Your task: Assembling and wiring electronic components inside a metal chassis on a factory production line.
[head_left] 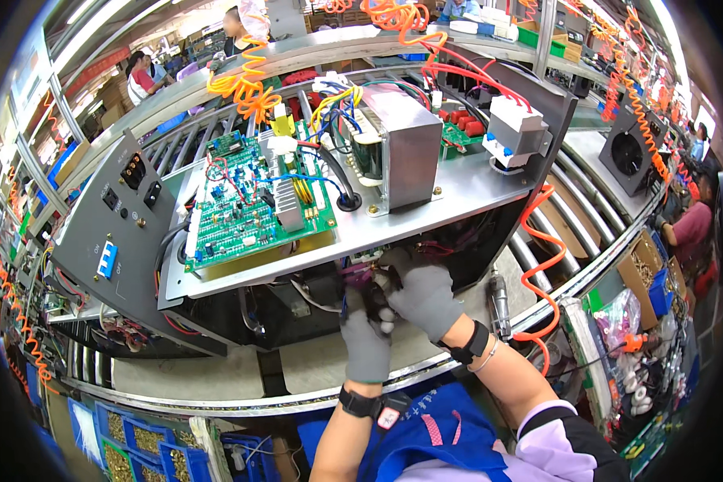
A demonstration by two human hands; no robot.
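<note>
In front of me stands a dark grey machine housing (pixel 128 217) with a metal shelf (pixel 450 210) across it. On the shelf sit a green circuit board (pixel 249 210), a silver transformer block (pixel 410 145) and a white-grey breaker (pixel 512 132). Under the shelf's near edge, my left hand (pixel 367 337) and my right hand (pixel 426 299), both in grey gloves with dark fingertips, meet close together. Their fingers are curled in beside a small pink-purple part (pixel 357 275) and some wires. What the fingers grip is hidden in the shadow.
A power screwdriver (pixel 500 304) lies right of the housing, near an orange coiled hose (pixel 538 249). The housing rests on a roller conveyor (pixel 570 209). Blue bins of small metal parts (pixel 145 438) stand at lower left. Another fan-fitted housing (pixel 631 153) and a seated person (pixel 691 221) are at right.
</note>
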